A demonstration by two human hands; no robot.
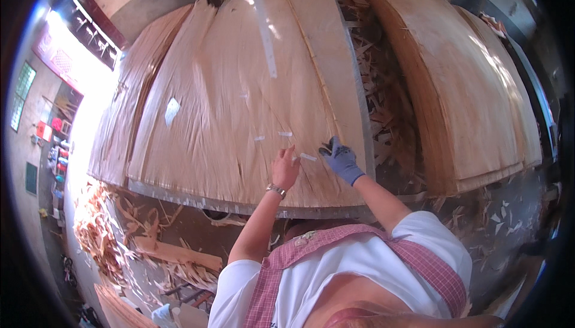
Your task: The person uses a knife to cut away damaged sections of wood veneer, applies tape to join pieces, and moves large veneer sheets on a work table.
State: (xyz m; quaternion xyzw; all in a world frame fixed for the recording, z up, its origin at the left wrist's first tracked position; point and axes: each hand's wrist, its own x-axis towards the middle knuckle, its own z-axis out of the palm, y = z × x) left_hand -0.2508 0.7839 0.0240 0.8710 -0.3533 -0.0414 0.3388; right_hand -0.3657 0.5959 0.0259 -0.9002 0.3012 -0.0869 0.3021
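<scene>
A large pale wood veneer sheet (227,100) lies in front of me, wrinkled and split along its near edge. My left hand (285,169), bare and with a watch at the wrist, is over the sheet with its fingers apart. A short white tape piece (308,156) lies just right of its fingers; two more, one of them this tape piece (284,134), are farther up. My right hand (341,160), in a grey-blue glove with dark fingertips, closes on the near end of a thin yellowish stick (317,73). The stick runs away from me across the veneer.
A white strip (263,34) hangs over the sheet's far part. Another thick veneer stack (467,94) stands to the right, with wood scraps (383,100) in the gap between. More shavings (96,226) and a wood piece (176,253) lie below the near edge.
</scene>
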